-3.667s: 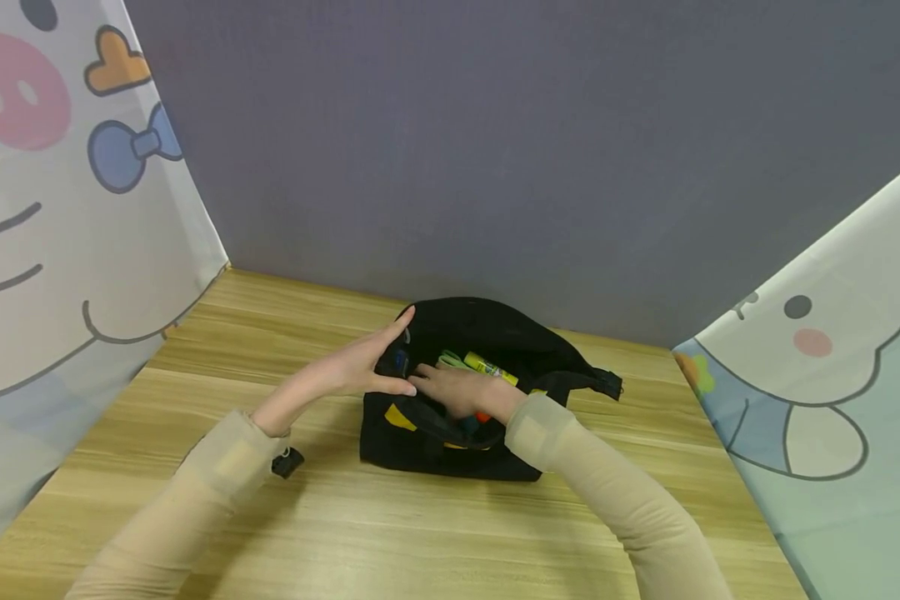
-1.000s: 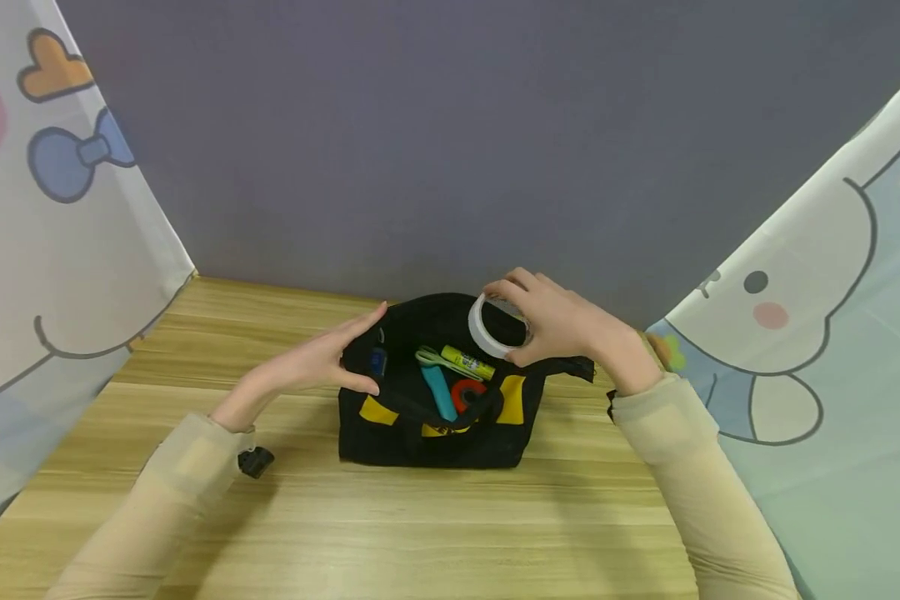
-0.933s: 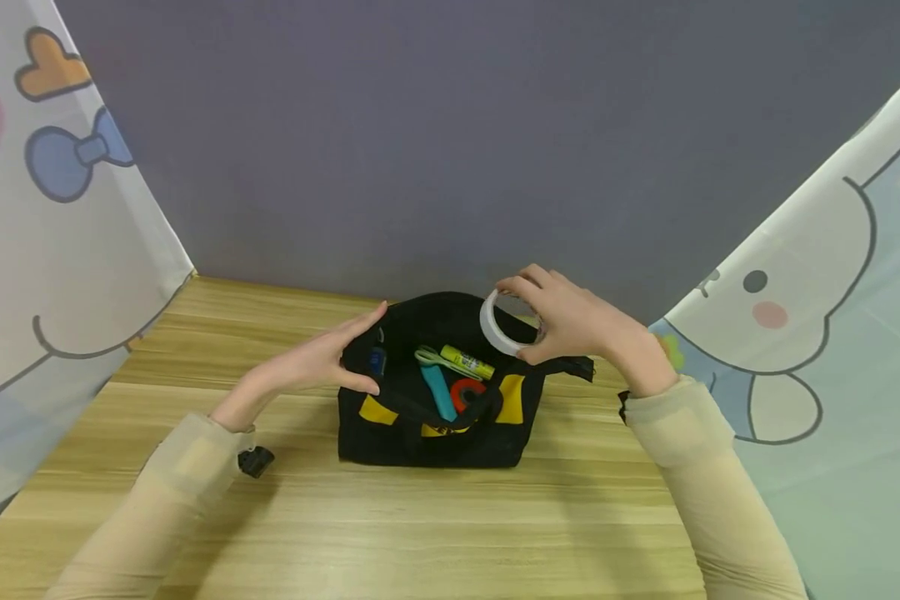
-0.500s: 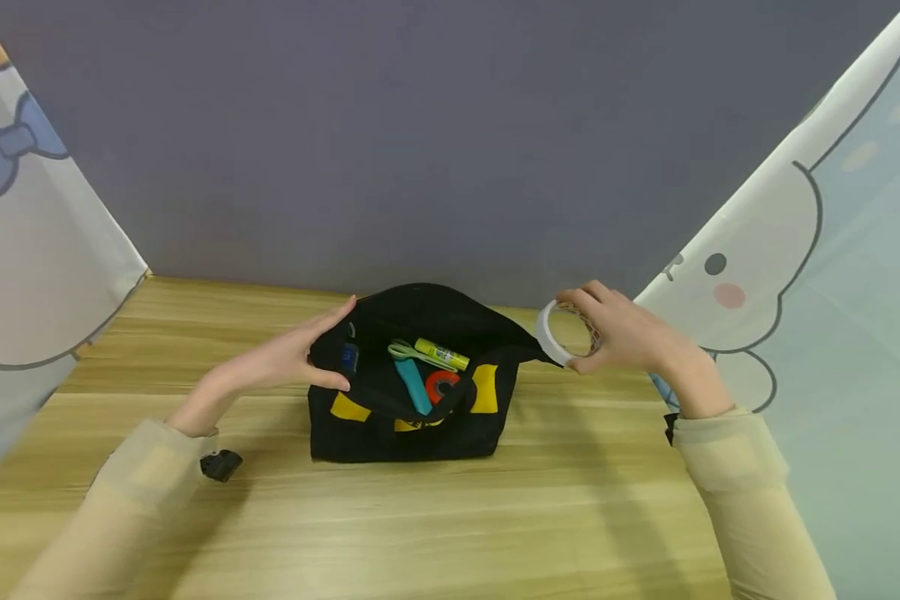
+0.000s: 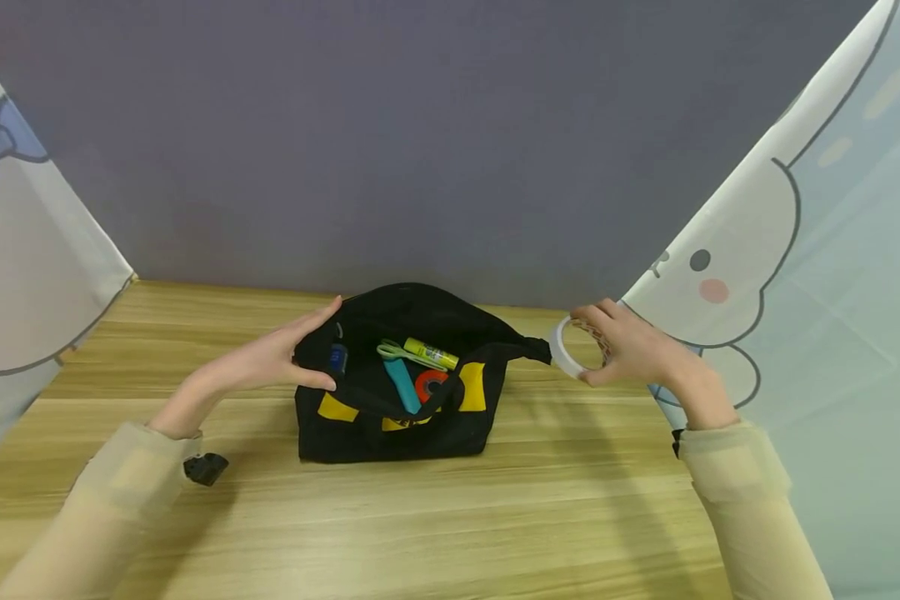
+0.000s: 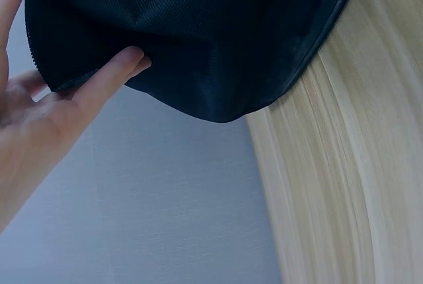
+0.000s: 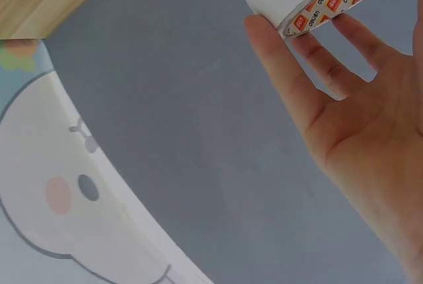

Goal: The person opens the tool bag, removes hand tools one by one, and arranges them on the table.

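Note:
A roll of white tape [image 5: 567, 348], with printing inside its core, hangs above the table just right of the bag. Thumb and fingertips of my right hand [image 5: 637, 348] pinch it by its edge. A black tool bag [image 5: 397, 437] with yellow patches stands wide-mouthed on the table. At its left end my left hand [image 5: 258, 360] spans the mouth, thumb at the front rim and straight fingers along the back. Inside lie a yellow glue stick [image 5: 431, 353], a pale green looped thing [image 5: 405, 353], a teal tool [image 5: 402, 385] and a red ring-shaped thing [image 5: 431, 383].
The bag's black end tab [image 5: 534, 349] sticks out toward the tape roll. A dark blue item [image 5: 337, 358] sits at the left inside the bag. Behind the wooden table [image 5: 435, 533] rises a grey wall [image 5: 420, 150]. Cartoon-printed sheets [image 5: 832, 333] flank both sides.
My right hand was down in the bag, came out with the tape roll and carried it right, past the bag's right end. My left hand stays at the bag's left end. The head view turned right.

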Available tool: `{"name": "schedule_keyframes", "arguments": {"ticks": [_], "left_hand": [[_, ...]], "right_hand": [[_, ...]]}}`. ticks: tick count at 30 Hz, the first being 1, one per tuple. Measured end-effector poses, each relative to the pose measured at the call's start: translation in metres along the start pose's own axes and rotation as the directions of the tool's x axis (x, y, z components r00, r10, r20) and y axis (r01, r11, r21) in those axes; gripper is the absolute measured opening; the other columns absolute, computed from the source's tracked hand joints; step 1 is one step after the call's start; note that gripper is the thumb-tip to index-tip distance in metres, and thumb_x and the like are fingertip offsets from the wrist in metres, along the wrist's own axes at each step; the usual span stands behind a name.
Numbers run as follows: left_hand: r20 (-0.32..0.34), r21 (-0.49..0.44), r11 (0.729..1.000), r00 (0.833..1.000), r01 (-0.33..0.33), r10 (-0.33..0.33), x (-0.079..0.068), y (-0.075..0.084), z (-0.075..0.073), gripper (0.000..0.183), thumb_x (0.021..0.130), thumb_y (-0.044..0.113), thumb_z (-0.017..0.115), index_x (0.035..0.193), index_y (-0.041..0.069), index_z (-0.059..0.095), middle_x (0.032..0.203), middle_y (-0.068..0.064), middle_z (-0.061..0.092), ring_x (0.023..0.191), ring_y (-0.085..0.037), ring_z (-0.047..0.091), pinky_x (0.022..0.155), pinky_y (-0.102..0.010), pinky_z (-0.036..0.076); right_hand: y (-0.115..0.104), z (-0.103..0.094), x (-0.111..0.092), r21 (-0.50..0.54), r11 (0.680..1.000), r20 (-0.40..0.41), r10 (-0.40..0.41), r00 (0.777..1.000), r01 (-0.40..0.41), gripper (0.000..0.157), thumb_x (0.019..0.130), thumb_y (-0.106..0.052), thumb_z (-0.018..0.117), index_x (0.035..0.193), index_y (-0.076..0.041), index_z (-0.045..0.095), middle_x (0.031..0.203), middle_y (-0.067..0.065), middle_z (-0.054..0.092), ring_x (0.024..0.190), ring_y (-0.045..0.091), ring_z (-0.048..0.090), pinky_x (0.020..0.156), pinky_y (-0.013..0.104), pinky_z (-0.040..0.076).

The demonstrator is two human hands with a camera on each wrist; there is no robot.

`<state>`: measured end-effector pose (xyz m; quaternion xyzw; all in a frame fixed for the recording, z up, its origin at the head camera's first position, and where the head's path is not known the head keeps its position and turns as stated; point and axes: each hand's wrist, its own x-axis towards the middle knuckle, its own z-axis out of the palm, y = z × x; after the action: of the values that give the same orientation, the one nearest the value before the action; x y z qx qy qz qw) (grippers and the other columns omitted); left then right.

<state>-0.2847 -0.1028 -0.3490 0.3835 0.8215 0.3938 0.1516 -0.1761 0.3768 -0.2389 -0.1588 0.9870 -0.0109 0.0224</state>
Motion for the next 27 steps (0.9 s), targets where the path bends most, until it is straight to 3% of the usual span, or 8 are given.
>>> {"name": "schedule_keyframes", "arguments": {"ticks": [9, 17, 21, 25, 27], "left_hand": [[0.004, -0.012, 1.0, 1.0, 0.005, -0.005, -0.001, 0.001, 0.0, 0.11, 0.086, 0.036, 0.077, 0.16, 0.028, -0.003, 0.169, -0.01, -0.003, 0.154, -0.042, 0.003, 0.115, -0.071, 0.014], [-0.004, 0.011, 1.0, 1.0, 0.01, -0.01, 0.0, 0.001, 0.001, 0.112, 0.085, 0.036, 0.078, 0.161, 0.024, -0.003, 0.169, -0.011, -0.002, 0.154, -0.044, 0.004, 0.115, -0.071, 0.014], [-0.01, 0.006, 1.0, 1.0, 0.014, -0.013, 0.002, 0.001, 0.003, 0.113, 0.084, 0.035, 0.079, 0.161, 0.019, -0.002, 0.169, -0.012, -0.002, 0.153, -0.045, 0.004, 0.115, -0.071, 0.014], [-0.012, 0.002, 1.0, 1.0, 0.017, -0.017, 0.002, 0.001, 0.003, 0.112, 0.084, 0.035, 0.079, 0.161, 0.022, -0.002, 0.169, -0.012, -0.002, 0.153, -0.045, 0.003, 0.115, -0.071, 0.014], [-0.012, 0.003, 1.0, 1.0, 0.021, -0.02, 0.002, 0.001, 0.003, 0.112, 0.084, 0.036, 0.079, 0.161, 0.025, -0.002, 0.169, -0.012, -0.002, 0.154, -0.044, 0.003, 0.115, -0.071, 0.014]], "right_hand": [[0.017, 0.013, -0.011, 0.013, 1.0, -0.004, 0.011, 1.0, -0.011, 0.075, 0.072, -0.027, 0.082, 0.135, -0.006, 0.049, 0.118, 0.014, 0.056, 0.085, 0.016, 0.049, 0.071, 0.031, 0.044], [0.027, 0.033, -0.015, 0.055, 0.998, 0.024, 0.017, 1.0, -0.018, 0.074, 0.071, -0.026, 0.082, 0.134, -0.006, 0.048, 0.12, 0.015, 0.05, 0.082, 0.017, 0.051, 0.07, 0.032, 0.045], [0.032, 0.046, -0.016, 0.066, 0.998, 0.031, 0.003, 1.0, -0.005, 0.074, 0.07, -0.026, 0.082, 0.133, -0.005, 0.049, 0.119, 0.016, 0.052, 0.091, 0.026, 0.057, 0.071, 0.035, 0.048], [0.034, 0.06, -0.013, 0.052, 0.998, 0.01, -0.025, 1.0, 0.024, 0.071, 0.069, -0.026, 0.084, 0.129, -0.004, 0.052, 0.115, 0.015, 0.055, 0.089, 0.023, 0.058, 0.092, 0.051, 0.051], [0.035, 0.066, -0.013, 0.05, 0.998, 0.016, -0.026, 1.0, 0.025, 0.07, 0.069, -0.026, 0.083, 0.129, -0.005, 0.052, 0.114, 0.013, 0.055, 0.084, 0.017, 0.055, 0.095, 0.054, 0.05]]}}
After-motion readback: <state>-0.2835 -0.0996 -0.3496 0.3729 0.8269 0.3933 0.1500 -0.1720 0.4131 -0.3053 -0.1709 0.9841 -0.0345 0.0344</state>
